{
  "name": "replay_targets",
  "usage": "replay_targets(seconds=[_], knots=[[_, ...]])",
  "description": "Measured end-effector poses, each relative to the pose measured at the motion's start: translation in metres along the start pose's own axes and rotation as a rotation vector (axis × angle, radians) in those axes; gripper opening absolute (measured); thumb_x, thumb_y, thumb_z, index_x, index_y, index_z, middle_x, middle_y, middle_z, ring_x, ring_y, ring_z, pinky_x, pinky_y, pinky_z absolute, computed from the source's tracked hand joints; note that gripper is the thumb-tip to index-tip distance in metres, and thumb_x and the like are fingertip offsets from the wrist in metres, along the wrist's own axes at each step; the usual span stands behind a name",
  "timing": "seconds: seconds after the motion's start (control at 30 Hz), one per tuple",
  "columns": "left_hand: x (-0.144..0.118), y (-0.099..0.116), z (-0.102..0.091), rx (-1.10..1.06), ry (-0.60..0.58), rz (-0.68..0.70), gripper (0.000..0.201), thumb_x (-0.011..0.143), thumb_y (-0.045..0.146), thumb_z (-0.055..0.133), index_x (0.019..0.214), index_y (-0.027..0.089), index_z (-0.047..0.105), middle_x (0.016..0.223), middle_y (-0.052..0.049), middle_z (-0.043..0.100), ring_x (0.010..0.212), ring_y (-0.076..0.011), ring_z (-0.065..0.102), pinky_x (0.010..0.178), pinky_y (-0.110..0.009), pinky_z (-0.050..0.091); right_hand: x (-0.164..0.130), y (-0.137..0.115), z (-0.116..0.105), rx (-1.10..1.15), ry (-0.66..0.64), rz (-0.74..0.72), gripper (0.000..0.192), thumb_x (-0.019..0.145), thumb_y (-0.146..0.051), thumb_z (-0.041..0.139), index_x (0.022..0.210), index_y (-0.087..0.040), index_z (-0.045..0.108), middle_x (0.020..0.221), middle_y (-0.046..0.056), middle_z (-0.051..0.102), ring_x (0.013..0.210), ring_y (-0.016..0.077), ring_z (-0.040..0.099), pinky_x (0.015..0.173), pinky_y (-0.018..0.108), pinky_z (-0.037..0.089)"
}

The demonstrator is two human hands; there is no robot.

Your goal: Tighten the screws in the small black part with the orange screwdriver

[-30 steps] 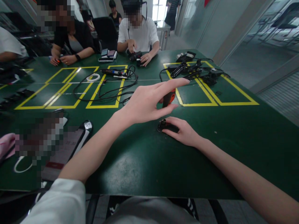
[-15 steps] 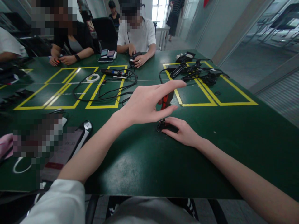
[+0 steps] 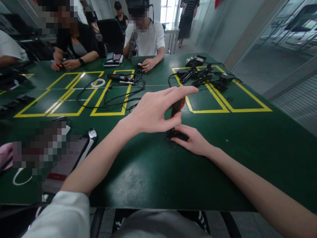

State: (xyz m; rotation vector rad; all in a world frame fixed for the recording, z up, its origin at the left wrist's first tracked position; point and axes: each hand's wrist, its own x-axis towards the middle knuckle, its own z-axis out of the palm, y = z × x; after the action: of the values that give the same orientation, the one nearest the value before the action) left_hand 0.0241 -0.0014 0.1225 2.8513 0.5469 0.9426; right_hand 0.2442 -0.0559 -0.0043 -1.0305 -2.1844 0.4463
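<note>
My left hand [image 3: 155, 110] is wrapped around a black-and-red power screwdriver [image 3: 177, 107], its index finger stretched out past the handle. The tool is held close to upright, and the hand hides much of its lower part. Directly below, a small black part [image 3: 169, 135] with a round end lies on the green table [image 3: 148, 168]. My right hand [image 3: 194, 140] pinches this part from the right between thumb and fingers. The tool's tip seems to meet the part's upright stub, though contact is hard to make out.
Phones [image 3: 71, 155] lie at the left. Beyond my hands are a black cable [image 3: 111, 102], a white ring [image 3: 98, 83] and a pile of black parts [image 3: 208, 74] among yellow tape outlines. Across the table a person in white [image 3: 148, 39] raises a similar tool; another person sits beside.
The screwdriver in my left hand has turned and come lower over the black part; the thumb has drawn in against it. My right hand stays put. The person opposite has lifted a tool.
</note>
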Motion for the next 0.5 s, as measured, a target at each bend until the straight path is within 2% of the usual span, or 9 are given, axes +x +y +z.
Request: replay_targets(seconds=[0.13, 0.33, 0.5], knots=[[-0.0002, -0.0008, 0.0007, 0.012, -0.004, -0.014, 0.052, 0.094, 0.03, 0.053, 0.146, 0.022, 0.054, 0.109, -0.004, 0.075, 0.086, -0.0155, 0.071, 0.074, -0.025, 0.051, -0.0003, 0.0003, -0.0001, -0.005, -0.003, 0.007, 0.018, 0.098, -0.034, 0.065, 0.11, -0.021, 0.069, 0.103, 0.01, 0.077, 0.093, 0.0276, 0.075, 0.082, 0.042, 0.063], [-0.0009, -0.0012, 0.0012, -0.002, 0.001, -0.003, 0.054, 0.092, 0.029, 0.053, 0.146, 0.023, 0.054, 0.114, -0.005, 0.074, 0.087, -0.0166, 0.071, 0.073, -0.026, 0.051, -0.0011, 0.0016, 0.0014, 0.002, 0.008, 0.01, 0.02, 0.097, -0.035, 0.066, 0.111, -0.022, 0.07, 0.103, 0.01, 0.078, 0.093, 0.0279, 0.075, 0.083, 0.043, 0.064], [-0.001, -0.0008, 0.0012, 0.02, -0.009, -0.025, 0.056, 0.095, 0.033, 0.054, 0.149, 0.023, 0.05, 0.101, -0.003, 0.074, 0.08, -0.0151, 0.07, 0.069, -0.024, 0.049, -0.0013, 0.0017, 0.002, -0.009, 0.013, -0.005, 0.018, 0.097, -0.034, 0.067, 0.11, -0.022, 0.069, 0.103, 0.01, 0.078, 0.093, 0.0274, 0.076, 0.082, 0.042, 0.064]])
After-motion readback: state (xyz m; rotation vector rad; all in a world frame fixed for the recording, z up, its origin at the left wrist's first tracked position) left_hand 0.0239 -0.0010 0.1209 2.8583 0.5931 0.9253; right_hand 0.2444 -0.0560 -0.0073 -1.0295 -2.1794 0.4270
